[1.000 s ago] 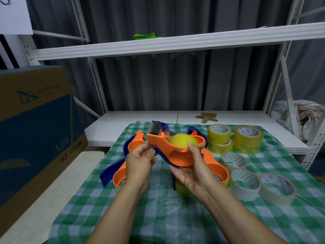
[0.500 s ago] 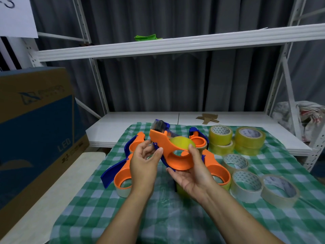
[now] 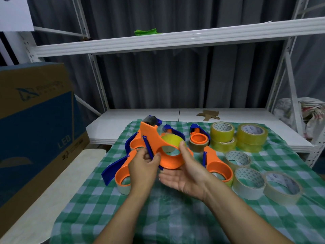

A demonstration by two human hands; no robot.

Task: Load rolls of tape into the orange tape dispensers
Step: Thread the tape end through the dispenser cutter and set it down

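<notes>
- The orange tape dispenser [image 3: 158, 147] was held up above the middle of the green checked cloth [image 3: 175, 217], its black roller end tilted up and away toward the far edge
- A yellow roll of tape [image 3: 171, 140] sat in the dispenser's ring, showing above it and through its round hole
- The left hand [image 3: 143, 170] had thumb and fingers closed on the dispenser's narrow neck and the blue strip along it
- The right hand [image 3: 186, 175] lay palm up under the ring with fingers spread loose; its thumb pressed on the yellow roll at the ring's right rim, so it cradled the dispenser rather than clenched it
- Other orange and blue dispensers lay on the cloth: one with a pale roll [image 3: 124, 180] toward the left edge, another [image 3: 136, 143] behind it, one [image 3: 217, 167] just right of the right hand, and one with a brown roll [image 3: 198, 140] toward the far edge
- Loose rolls filled the cloth's right side: two stacks of yellow rolls [image 3: 222, 136] [image 3: 252, 136] near the far right corner, and pale rolls [image 3: 238, 160] [image 3: 248, 183] [image 3: 282, 187] running toward the right edge
- A cardboard box [image 3: 35, 129] stood off the cloth's left edge, and a white shelf [image 3: 175, 39] crossed above
</notes>
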